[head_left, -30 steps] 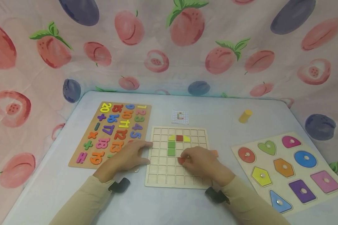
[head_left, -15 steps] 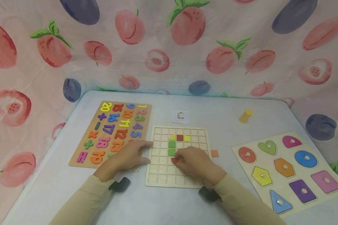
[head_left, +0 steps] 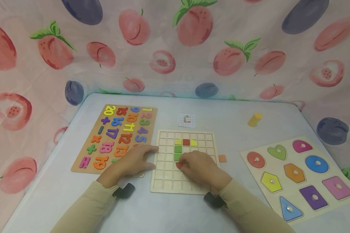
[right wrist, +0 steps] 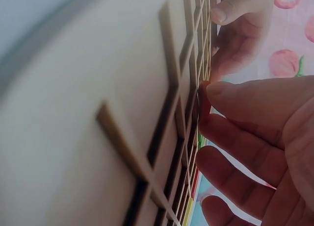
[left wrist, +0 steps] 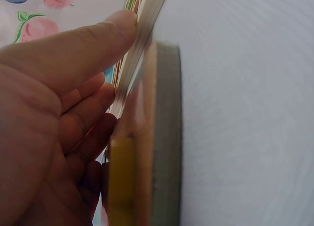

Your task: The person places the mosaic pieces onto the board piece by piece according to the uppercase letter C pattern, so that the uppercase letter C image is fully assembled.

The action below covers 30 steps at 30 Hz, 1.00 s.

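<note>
A pale wooden grid board (head_left: 167,186) lies in front of me. Its upper squares hold two yellow curved-edged tiles (head_left: 193,143) with a red square tile (head_left: 186,142) between them. Two green tiles (head_left: 178,149) run down below the left yellow one. My right hand (head_left: 202,167) pinches a small red tile (head_left: 179,165) between thumb and forefinger, right at the square below the green tiles. The right wrist view shows this red tile (right wrist: 204,102) at the grid, partly covered by fingertips. My left hand (head_left: 135,160) touches the board's left edge with extended thumb and fingers.
A number board (head_left: 75,169) sits at left, partly under my left hand. Behind the grid lies a small pattern card (head_left: 187,120). An orange tile (head_left: 222,158) lies by its right edge. A yellow cylinder (head_left: 254,120) and a knobbed shape puzzle (head_left: 268,161) are farther right.
My right hand has moved left across the grid with the red tile, to the column under the green tiles, uncovering the orange tile. My left hand has stayed at the board's edge.
</note>
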{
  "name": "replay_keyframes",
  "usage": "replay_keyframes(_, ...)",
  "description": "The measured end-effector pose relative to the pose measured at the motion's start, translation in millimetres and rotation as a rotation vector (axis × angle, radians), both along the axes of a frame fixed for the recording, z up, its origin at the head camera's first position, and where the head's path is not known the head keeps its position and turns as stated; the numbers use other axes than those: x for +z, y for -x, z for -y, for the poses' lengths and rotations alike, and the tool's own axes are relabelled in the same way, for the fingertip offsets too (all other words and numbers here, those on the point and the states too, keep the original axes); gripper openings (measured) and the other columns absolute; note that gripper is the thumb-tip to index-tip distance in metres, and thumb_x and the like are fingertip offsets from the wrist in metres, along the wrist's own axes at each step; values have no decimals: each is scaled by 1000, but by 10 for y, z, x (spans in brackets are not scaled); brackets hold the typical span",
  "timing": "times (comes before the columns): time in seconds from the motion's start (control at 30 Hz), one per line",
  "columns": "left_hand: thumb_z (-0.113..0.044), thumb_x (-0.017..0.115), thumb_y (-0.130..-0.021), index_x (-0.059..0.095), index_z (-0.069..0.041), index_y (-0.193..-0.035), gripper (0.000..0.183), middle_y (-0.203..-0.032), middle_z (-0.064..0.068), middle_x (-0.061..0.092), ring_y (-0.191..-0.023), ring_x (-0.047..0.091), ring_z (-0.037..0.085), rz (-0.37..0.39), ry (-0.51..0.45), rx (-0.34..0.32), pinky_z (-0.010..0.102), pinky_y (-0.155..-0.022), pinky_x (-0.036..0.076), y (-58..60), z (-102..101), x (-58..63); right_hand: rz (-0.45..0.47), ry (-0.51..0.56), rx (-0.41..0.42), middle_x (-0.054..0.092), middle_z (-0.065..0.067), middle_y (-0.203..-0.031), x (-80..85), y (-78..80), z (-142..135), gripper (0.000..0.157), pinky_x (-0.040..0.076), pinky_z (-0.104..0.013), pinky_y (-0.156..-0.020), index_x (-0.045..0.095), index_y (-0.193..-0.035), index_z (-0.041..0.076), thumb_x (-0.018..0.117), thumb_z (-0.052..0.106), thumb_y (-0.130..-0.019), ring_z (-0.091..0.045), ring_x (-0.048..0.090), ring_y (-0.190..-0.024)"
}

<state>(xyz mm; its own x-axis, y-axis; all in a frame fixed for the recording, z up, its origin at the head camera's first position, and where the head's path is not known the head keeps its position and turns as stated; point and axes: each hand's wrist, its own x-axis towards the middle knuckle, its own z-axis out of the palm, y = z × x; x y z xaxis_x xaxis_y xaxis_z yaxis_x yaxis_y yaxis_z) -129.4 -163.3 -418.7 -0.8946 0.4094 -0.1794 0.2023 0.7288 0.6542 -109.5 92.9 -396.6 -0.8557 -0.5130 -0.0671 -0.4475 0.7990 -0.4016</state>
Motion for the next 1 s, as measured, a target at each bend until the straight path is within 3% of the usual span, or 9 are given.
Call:
replay_keyframes(0.5, -20, 82, -84, 60, -13, -140, 60, -142, 3, 56, -137, 43, 27, -5, -7, 0, 48, -114, 34, 8, 19, -23, -44, -10, 6, 72, 4, -90, -6, 9, 21, 13, 52, -32, -70, 75, -101, 13, 73, 22, -91, -15, 63, -80)
replay_keyframes(1.0, -20, 82, -84, 60, -13, -139, 60, -142, 3, 56, -136, 43, 27, -9, -17, -4, 49, -113, 34, 13, 20, -31, -11, -24, -25, 67, 6, -84, -6, 27, 56, 10, 48, -30, -66, 74, -98, 14, 74, 18, -89, -14, 55, -74)
